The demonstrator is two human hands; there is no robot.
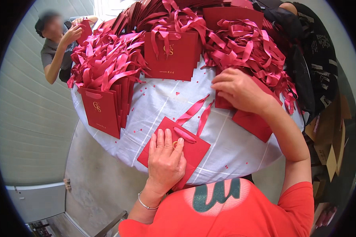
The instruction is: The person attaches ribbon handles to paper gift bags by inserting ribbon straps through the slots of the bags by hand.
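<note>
A red paper gift bag point(194, 150) with a pink ribbon handle point(192, 112) lies flat at the near edge of the cloth-covered table. My left hand point(166, 162) rests on it, fingers stretched out over its front and partly covering a gold emblem. Farther right, my right hand point(243, 90) hovers at a group of red bags point(253, 120), its fingers loosely bent and slightly apart. Nothing shows between them. Behind that hand lies a heap of pink ribbons point(249, 49) belonging to those bags.
More red bags stand at the left point(101, 112) and back middle point(172, 59), topped with tangled ribbons. Small red dots speckle the pale checked tablecloth point(158, 98). Another person point(55, 43) holds a red bag at far left. Black bags point(308, 59) and cardboard boxes point(330, 138) are at right.
</note>
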